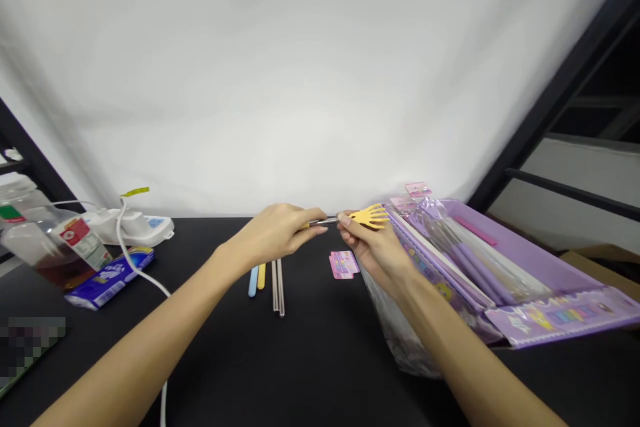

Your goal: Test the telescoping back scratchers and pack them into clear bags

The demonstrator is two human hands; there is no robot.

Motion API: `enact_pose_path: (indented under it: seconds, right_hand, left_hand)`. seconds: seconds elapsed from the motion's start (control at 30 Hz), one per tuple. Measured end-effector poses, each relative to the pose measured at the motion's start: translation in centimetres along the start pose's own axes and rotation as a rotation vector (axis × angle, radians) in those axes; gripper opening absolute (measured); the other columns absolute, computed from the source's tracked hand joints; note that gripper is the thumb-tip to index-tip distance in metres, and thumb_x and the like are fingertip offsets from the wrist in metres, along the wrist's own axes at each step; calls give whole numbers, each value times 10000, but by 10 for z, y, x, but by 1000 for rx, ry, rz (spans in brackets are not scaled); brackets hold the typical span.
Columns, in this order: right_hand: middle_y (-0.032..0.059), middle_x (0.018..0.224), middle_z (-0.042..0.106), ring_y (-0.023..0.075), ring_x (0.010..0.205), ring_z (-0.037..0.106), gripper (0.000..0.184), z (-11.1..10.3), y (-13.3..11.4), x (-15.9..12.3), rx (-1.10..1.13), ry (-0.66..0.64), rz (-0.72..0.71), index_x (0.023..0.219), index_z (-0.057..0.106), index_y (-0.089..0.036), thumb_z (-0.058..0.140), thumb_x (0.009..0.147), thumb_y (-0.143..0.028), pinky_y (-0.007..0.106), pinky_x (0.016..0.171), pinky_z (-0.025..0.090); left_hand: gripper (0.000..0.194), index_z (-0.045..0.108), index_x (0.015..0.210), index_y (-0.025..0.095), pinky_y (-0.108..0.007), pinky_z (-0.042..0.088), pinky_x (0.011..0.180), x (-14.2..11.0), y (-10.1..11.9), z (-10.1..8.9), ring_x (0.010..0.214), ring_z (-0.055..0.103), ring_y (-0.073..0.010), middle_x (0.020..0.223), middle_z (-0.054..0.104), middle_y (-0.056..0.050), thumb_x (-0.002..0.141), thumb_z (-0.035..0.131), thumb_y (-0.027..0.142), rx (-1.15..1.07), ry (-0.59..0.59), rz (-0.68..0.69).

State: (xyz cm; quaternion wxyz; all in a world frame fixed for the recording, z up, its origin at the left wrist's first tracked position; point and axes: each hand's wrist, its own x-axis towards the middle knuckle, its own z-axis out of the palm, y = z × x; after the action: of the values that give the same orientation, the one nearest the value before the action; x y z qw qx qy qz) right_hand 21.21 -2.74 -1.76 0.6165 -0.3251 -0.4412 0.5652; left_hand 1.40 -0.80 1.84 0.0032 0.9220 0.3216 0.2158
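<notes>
A back scratcher with a yellow hand-shaped head and a thin metal shaft is held level above the black table. My left hand is closed around its handle end, where a bit of yellow shows. Beside the head, my right hand pinches the shaft between thumb and fingers. Below my left hand lie a light blue handle, a yellow handle and two bare metal rods, their far ends hidden by the hand. Small pink printed cards lie on the table near my right hand.
At right, a purple display box holds several wrapped purple-handled pieces, with clear plastic beside it. At left are a bottle of dark liquid, a blue tissue pack, a power strip and a white cable.
</notes>
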Motion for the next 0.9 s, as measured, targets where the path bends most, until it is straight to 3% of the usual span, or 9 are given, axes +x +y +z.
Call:
enact_pose_path:
  seconds: [0.1, 0.27, 0.37, 0.47, 0.53, 0.63, 0.77, 0.9]
  right_hand:
    - [22, 710, 674, 102, 602, 593, 290, 2, 3, 1, -17, 29, -42, 813, 718, -153, 878, 660, -341, 218, 539, 490]
    - [-27, 629, 602, 78, 524, 530, 365, -25, -10, 18, 11, 242, -258, 747, 651, -178, 899, 605, -404, 203, 472, 435]
    - [-25, 612, 604, 92, 520, 550, 420, -33, -12, 22, 7, 231, -260, 760, 599, -192, 852, 661, -512, 222, 502, 465]
    - [1, 624, 643, 113, 526, 583, 448, -27, -8, 20, -16, 191, -222, 777, 586, -195, 794, 709, -586, 245, 520, 480]
    - [13, 626, 649, 108, 515, 576, 444, -24, -7, 19, -35, 194, -231, 768, 612, -178, 798, 710, -576, 243, 512, 470]
    - [8, 604, 621, 89, 495, 539, 433, -31, -15, 19, -25, 294, -318, 729, 632, -164, 814, 700, -557, 219, 461, 426]
    - [-18, 582, 568, 74, 482, 494, 448, -48, -30, 24, 42, 502, -491, 669, 593, -182, 819, 682, -569, 195, 398, 362]
    - [-25, 548, 541, 67, 450, 443, 439, -56, -35, 26, 81, 589, -507, 670, 588, -190, 785, 724, -579, 188, 371, 336]
  left_hand:
    - [309, 667, 1067, 158, -262, 368, 608, 1, -3, 2, 626, 577, -154, 725, 661, -39, 1025, 427, 347, -44, -19, -13]
    - [363, 679, 814, 152, -241, 355, 562, -7, -30, -17, 556, 501, -113, 641, 613, -12, 999, 464, 377, -147, -111, -75]
    - [363, 706, 915, 163, -237, 331, 539, -7, -32, -22, 520, 446, -103, 599, 567, 17, 990, 479, 435, -112, -104, -91]
    - [360, 705, 1072, 169, -240, 356, 581, -1, -21, -15, 561, 500, -112, 666, 623, -1, 1000, 473, 434, -88, -64, -26]
    - [355, 712, 1025, 161, -246, 352, 583, 2, -18, -9, 576, 520, -121, 688, 644, -19, 1006, 467, 417, -65, -58, -3]
    - [357, 720, 901, 163, -255, 350, 576, 0, -31, -9, 563, 538, -134, 666, 661, -33, 991, 490, 420, 8, -72, -50]
    - [264, 756, 920, 220, -278, 381, 618, -7, -55, -19, 677, 639, -193, 794, 749, -59, 945, 542, 373, 222, -41, -222]
    - [270, 783, 1014, 248, -303, 399, 637, -4, -52, -22, 803, 686, -263, 919, 775, -95, 936, 536, 326, 424, -65, -353]
